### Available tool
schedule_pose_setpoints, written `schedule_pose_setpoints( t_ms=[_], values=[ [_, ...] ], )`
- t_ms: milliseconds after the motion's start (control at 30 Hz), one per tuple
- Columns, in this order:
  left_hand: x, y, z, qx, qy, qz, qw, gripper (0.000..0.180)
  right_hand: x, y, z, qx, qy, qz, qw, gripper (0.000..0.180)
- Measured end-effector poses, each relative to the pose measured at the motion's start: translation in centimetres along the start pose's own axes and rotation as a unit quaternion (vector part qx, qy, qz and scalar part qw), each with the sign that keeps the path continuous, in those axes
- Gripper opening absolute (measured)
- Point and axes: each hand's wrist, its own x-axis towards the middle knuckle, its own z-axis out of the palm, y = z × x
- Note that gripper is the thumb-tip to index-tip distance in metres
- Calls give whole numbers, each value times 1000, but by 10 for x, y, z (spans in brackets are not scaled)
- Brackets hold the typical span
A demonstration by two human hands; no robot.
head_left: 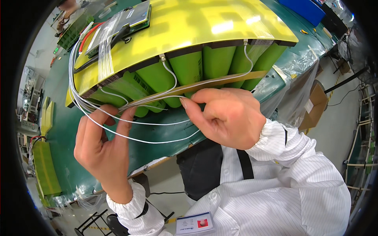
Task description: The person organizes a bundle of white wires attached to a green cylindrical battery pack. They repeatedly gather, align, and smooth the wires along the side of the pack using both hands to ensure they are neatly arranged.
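A battery pack [185, 23] with a shiny yellow sheet on top and a row of green cylindrical cells [185, 67] stands in front of me. White wires [75, 78] loop down from its left end and run along the cells. My left hand [104, 145] is closed, thumb and finger pinching the bundle of wires against the lower side of the pack. Close by on the right, my right hand [228, 116] pinches one white wire, its fingers curled. Two looser wires [153, 141] sag between the hands. A tan strip [240, 78] lies along the cells, behind the wires.
A circuit board [118, 27] is taped on top of the pack, with red and black leads. The green table mat [67, 149] carries yellow-green panels [46, 169] at left. Clear plastic film [303, 74], a cardboard box [315, 106] and a blue bin [303, 10] are at right.
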Motion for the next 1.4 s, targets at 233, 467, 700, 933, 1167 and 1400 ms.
schedule_pose_setpoints(
  t_ms=[233, 467, 700, 933, 1167, 1400],
  values=[
    [0, 1, 5, -23, 5, -26, 999, 26, -4, 11, -2, 5, -1, -109, 994, 14],
    [1, 4, 5, -35, 6, -57, 998, 29, -2, 7, -2, -35, -39, -77, 996, 13],
    [0, 7, 12, -21, 23, -60, 998, 35, 12, -9, 1, -65, 1, 18, 998, 44],
    [0, 9, 12, -21, 21, -63, 998, 35, 14, 6, -4, -114, 64, -98, 987, 16],
    [1, 12, 13, -38, 26, -52, 998, 34, 29, -8, 7, -138, 55, -63, 987, 36],
    [1, 12, 12, -47, 27, -28, 998, 34, 35, -15, 6, -146, 60, -17, 987, 38]
  ],
)
